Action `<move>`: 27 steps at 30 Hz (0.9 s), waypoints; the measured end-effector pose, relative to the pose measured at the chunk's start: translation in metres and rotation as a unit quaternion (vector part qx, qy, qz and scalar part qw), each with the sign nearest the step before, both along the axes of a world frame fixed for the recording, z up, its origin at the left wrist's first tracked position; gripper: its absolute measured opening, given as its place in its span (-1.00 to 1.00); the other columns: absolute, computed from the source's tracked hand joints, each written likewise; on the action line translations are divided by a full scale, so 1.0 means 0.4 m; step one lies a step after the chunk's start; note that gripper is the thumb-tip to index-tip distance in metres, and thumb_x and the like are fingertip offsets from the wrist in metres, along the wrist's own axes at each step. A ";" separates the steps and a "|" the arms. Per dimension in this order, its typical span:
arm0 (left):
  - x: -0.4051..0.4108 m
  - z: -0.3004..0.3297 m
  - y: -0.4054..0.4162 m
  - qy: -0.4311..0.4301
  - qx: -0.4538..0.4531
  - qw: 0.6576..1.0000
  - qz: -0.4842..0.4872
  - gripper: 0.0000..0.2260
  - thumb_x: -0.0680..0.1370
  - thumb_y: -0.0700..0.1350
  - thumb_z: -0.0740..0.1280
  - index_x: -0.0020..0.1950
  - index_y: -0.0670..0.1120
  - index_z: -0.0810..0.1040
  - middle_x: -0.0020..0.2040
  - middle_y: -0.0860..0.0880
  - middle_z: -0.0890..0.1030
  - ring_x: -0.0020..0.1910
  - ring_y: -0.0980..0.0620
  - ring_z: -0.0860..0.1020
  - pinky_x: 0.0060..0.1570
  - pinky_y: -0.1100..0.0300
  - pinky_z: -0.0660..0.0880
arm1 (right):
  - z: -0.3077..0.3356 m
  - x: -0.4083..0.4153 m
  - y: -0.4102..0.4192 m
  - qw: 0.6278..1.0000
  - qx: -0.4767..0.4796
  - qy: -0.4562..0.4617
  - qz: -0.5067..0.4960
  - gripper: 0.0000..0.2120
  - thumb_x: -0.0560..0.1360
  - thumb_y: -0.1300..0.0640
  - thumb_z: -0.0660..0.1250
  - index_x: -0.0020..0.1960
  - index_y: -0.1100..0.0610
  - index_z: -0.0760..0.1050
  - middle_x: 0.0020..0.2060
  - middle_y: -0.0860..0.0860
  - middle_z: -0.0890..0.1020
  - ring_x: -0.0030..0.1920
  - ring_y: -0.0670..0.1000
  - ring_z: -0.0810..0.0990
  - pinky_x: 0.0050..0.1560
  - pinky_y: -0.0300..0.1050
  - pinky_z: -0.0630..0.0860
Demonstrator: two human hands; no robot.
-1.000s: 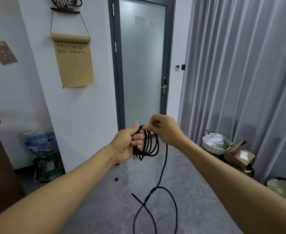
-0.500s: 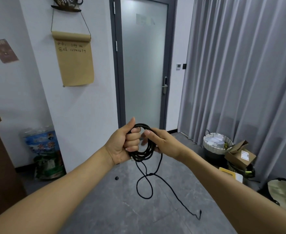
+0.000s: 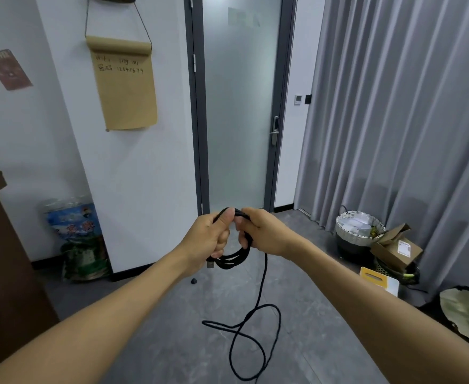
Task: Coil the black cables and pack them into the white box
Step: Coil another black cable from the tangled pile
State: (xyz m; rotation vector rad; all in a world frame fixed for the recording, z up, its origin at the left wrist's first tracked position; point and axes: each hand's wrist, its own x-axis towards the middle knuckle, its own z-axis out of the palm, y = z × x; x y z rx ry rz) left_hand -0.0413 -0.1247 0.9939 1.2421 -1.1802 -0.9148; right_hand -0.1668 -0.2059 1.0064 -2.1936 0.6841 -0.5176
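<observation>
From the head view, I am gripping the coiled loops of the black cable (image 3: 232,257) in my left hand (image 3: 209,239) while my right hand (image 3: 264,234) is pinching the coil's top, its loose tail trailing toward six o'clock, seemingly onto the grey floor (image 3: 172,328).

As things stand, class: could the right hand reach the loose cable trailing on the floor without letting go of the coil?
Probably not. The right hand and left hand both grip the coil, while the loose cable lies well below on the floor.
</observation>
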 end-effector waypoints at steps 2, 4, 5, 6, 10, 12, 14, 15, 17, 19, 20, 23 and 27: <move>0.004 -0.004 0.000 0.025 0.013 0.999 0.018 -0.66 0.61 0.04 0.16 -0.31 -0.05 0.46 -0.54 0.09 0.17 -0.59 0.17 0.09 -0.60 0.33 0.09 | -0.008 0.002 -0.007 1.000 0.015 0.005 0.006 -0.78 0.63 0.11 0.10 -0.10 0.23 0.39 -0.38 0.03 0.58 -0.51 -0.13 0.38 -0.45 -0.31 0.32; 0.012 -0.005 -0.003 0.052 0.027 0.998 0.039 -0.63 0.61 0.04 0.18 -0.39 -0.02 0.34 -0.56 0.10 0.17 -0.60 0.18 0.09 -0.60 0.34 0.07 | -0.018 0.000 -0.018 0.999 0.036 -0.016 0.004 -0.77 0.61 0.09 0.17 -0.01 0.26 0.45 -0.32 0.02 0.61 -0.51 -0.12 0.35 -0.46 -0.27 0.30; 0.019 -0.005 -0.005 0.066 0.033 0.996 0.051 -0.62 0.61 0.04 0.19 -0.39 -0.02 0.27 -0.57 0.11 0.17 -0.61 0.18 0.08 -0.61 0.34 0.06 | -0.024 -0.005 -0.024 0.998 0.051 -0.039 -0.004 -0.78 0.60 0.09 0.20 0.01 0.25 0.48 -0.32 0.00 0.59 -0.50 -0.11 0.33 -0.46 -0.26 0.29; 0.028 -0.006 -0.006 0.083 0.038 0.994 0.066 -0.62 0.61 0.03 0.19 -0.37 -0.02 0.22 -0.58 0.12 0.17 -0.62 0.18 0.08 -0.61 0.34 0.05 | -0.031 -0.013 -0.030 0.996 0.061 -0.061 -0.017 -0.80 0.58 0.09 0.23 0.00 0.23 0.50 -0.34 -0.01 0.56 -0.49 -0.10 0.32 -0.46 -0.25 0.28; 0.078 -0.007 -0.014 0.140 0.046 0.980 0.130 -0.60 0.61 0.03 0.20 -0.36 -0.01 0.14 -0.60 0.13 0.15 -0.63 0.18 0.08 -0.66 0.36 0.08 | -0.067 -0.047 -0.059 0.986 0.065 -0.120 -0.094 -0.79 0.55 0.13 0.29 -0.16 0.27 0.51 -0.38 0.09 0.47 -0.44 -0.04 0.31 -0.40 -0.19 0.27; 0.100 -0.012 -0.019 0.160 0.043 0.973 0.163 -0.60 0.61 0.02 0.22 -0.36 0.00 0.14 -0.59 0.13 0.15 -0.63 0.18 0.08 -0.65 0.35 0.09 | -0.085 -0.058 -0.073 0.983 0.060 -0.116 -0.128 -0.79 0.54 0.13 0.30 -0.18 0.26 0.51 -0.42 0.04 0.47 -0.45 -0.06 0.32 -0.40 -0.22 0.28; 0.121 -0.012 -0.023 0.181 0.041 0.963 0.195 -0.61 0.60 0.01 0.24 -0.35 0.00 0.16 -0.59 0.12 0.14 -0.63 0.16 0.09 -0.64 0.34 0.09 | -0.102 -0.071 -0.086 0.982 0.037 -0.096 -0.160 -0.82 0.54 0.12 0.31 -0.18 0.21 0.52 -0.43 -0.02 0.49 -0.46 -0.08 0.34 -0.44 -0.29 0.29; 0.132 -0.012 -0.024 0.190 0.039 0.958 0.211 -0.62 0.60 0.00 0.25 -0.35 0.00 0.18 -0.59 0.12 0.15 -0.63 0.16 0.10 -0.64 0.34 0.09 | -0.109 -0.079 -0.093 0.980 0.030 -0.093 -0.176 -0.83 0.54 0.13 0.31 -0.17 0.21 0.53 -0.43 -0.02 0.50 -0.46 -0.08 0.34 -0.45 -0.31 0.29; 0.151 -0.011 -0.027 0.205 0.038 0.947 0.243 -0.66 0.60 -0.02 0.26 -0.33 -0.01 0.23 -0.57 0.10 0.16 -0.63 0.15 0.11 -0.64 0.33 0.10 | -0.119 -0.095 -0.109 0.974 0.025 -0.091 -0.204 -0.85 0.52 0.12 0.34 -0.17 0.18 0.55 -0.42 -0.02 0.52 -0.43 -0.09 0.38 -0.39 -0.30 0.32; 0.166 -0.009 -0.031 0.219 0.038 0.936 0.274 -0.70 0.59 -0.02 0.28 -0.29 -0.03 0.30 -0.51 0.07 0.16 -0.64 0.15 0.12 -0.64 0.32 0.11 | -0.122 -0.107 -0.116 0.975 0.012 -0.064 -0.214 -0.87 0.51 0.11 0.35 -0.19 0.13 0.54 -0.41 -0.02 0.54 -0.42 -0.12 0.42 -0.36 -0.28 0.33; 0.171 -0.008 -0.034 0.227 0.036 0.930 0.287 -0.73 0.59 -0.02 0.29 -0.27 -0.03 0.34 -0.48 0.06 0.17 -0.64 0.15 0.13 -0.64 0.33 0.11 | -0.123 -0.109 -0.118 0.976 0.000 -0.045 -0.215 -0.87 0.51 0.11 0.35 -0.19 0.13 0.54 -0.41 -0.03 0.54 -0.42 -0.13 0.43 -0.36 -0.29 0.32; 0.174 0.000 -0.043 0.247 0.032 0.915 0.318 -0.79 0.59 -0.02 0.29 -0.21 -0.06 0.41 -0.42 0.04 0.21 -0.65 0.16 0.14 -0.66 0.33 0.13 | -0.123 -0.107 -0.117 0.974 -0.034 -0.021 -0.221 -0.89 0.52 0.13 0.34 -0.15 0.14 0.56 -0.42 -0.04 0.54 -0.38 -0.13 0.47 -0.38 -0.33 0.32; 0.187 0.009 -0.050 0.264 0.034 0.897 0.352 -0.79 0.58 0.00 0.29 -0.21 -0.06 0.42 -0.41 0.04 0.27 -0.68 0.16 0.16 -0.64 0.31 0.15 | -0.122 -0.113 -0.126 0.969 -0.058 -0.001 -0.239 -0.90 0.52 0.19 0.32 -0.16 0.12 0.56 -0.41 -0.07 0.53 -0.33 -0.08 0.53 -0.38 -0.36 0.36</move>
